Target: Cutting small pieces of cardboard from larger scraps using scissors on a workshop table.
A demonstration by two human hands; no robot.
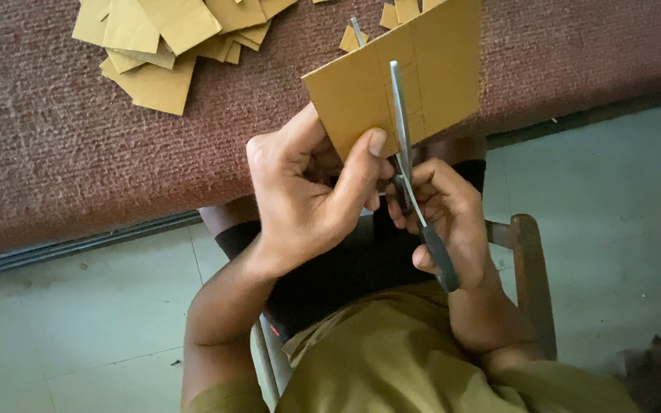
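Observation:
My left hand [307,191] pinches the near edge of a tan cardboard sheet [369,95], thumb on top, and holds it up over my lap. Faint pencil lines mark the sheet. My right hand [445,214] grips grey-handled scissors [411,176]. Their blades run up the sheet's middle, partway into a cut along a drawn line. Both hands sit close together just in front of the table edge.
A pile of cut cardboard pieces [162,38] lies on the reddish-brown carpeted table [55,145] at the far left, with more scraps [399,11] behind the sheet. I sit on a wooden chair [533,275] over a pale tiled floor [86,329].

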